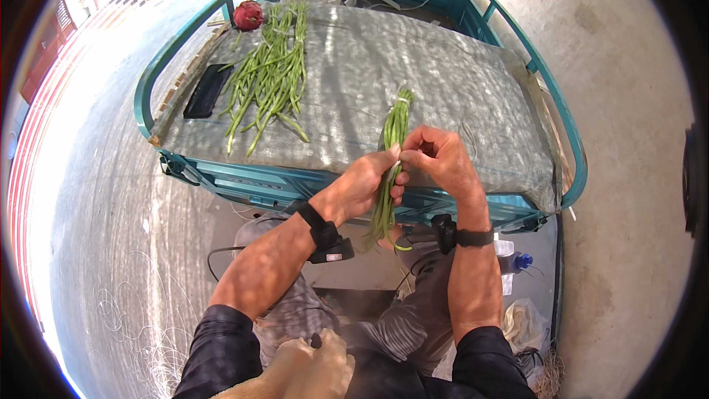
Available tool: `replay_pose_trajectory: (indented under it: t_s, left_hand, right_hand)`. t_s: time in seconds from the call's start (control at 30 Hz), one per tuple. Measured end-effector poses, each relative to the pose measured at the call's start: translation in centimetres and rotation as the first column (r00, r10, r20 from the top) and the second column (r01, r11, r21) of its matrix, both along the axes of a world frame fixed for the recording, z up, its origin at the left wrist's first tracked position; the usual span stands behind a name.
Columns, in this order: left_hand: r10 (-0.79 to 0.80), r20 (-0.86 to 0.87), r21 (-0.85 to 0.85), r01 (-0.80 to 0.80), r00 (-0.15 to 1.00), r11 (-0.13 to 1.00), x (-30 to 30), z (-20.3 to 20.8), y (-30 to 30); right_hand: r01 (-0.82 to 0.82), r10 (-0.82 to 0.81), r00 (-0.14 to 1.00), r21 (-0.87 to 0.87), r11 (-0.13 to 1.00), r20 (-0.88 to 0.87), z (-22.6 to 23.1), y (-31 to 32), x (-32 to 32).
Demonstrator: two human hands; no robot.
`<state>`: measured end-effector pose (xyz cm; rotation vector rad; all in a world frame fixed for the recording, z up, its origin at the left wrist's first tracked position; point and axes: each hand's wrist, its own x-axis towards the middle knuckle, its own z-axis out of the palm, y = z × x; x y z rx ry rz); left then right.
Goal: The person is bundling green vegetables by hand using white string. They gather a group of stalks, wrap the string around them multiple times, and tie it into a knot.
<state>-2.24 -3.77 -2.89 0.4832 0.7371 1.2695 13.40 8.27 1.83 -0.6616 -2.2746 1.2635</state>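
My left hand (371, 177) is closed around a bundle of green long beans (397, 124), its thumb pressing near the middle. A pale tie (404, 100) rings the bundle near its far end. Another bit of white tie (396, 165) shows at the middle, between my hands. My right hand (442, 157) pinches close beside it, thumb against bent fingers; the tie's end is too small to make out. The bundle hangs over the near edge of the grey sheet. Several more bundles of long beans (272, 70) lie on the left of the sheet.
A grey sheet (354, 44) covers the bed of a teal cart with side rails (557, 125). A dark phone (207, 91) and a dragon fruit (248, 15) lie left. A blue-capped bottle (521, 261) stands lower right. A tan dog-like head (314, 369) is at my lap.
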Motion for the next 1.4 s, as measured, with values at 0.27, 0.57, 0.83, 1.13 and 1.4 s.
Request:
replay_pose_trajectory:
  t_s: [0.27,0.57,0.83,1.13,1.4]
  left_hand:
    - [0.026,-0.048,-0.012,-0.026,0.999,1.000,0.0,-0.5,-0.3]
    - [-0.006,-0.164,0.066,0.017,0.986,0.998,-0.1,1.1,-0.6]
    - [-0.006,-0.161,0.070,0.017,0.987,0.997,0.5,0.5,-0.1]
    - [0.014,-0.151,0.082,-0.001,0.988,0.997,0.3,2.0,-0.6]
    - [0.022,-0.143,0.110,-0.006,0.989,0.994,-0.3,2.3,-0.3]
  right_hand:
    - [-0.001,0.000,1.000,-0.025,1.000,-0.019,-0.7,0.5,-0.6]
    - [0.025,-0.026,0.999,-0.028,0.999,-0.037,-0.3,0.4,-0.2]
    - [0.082,-0.087,0.994,-0.071,0.994,-0.063,-0.4,1.0,0.9]
    - [0.201,-0.200,0.979,0.044,0.979,-0.041,0.1,1.7,2.4]
    - [0.342,-0.329,0.937,0.127,0.931,-0.114,0.1,1.8,1.8]
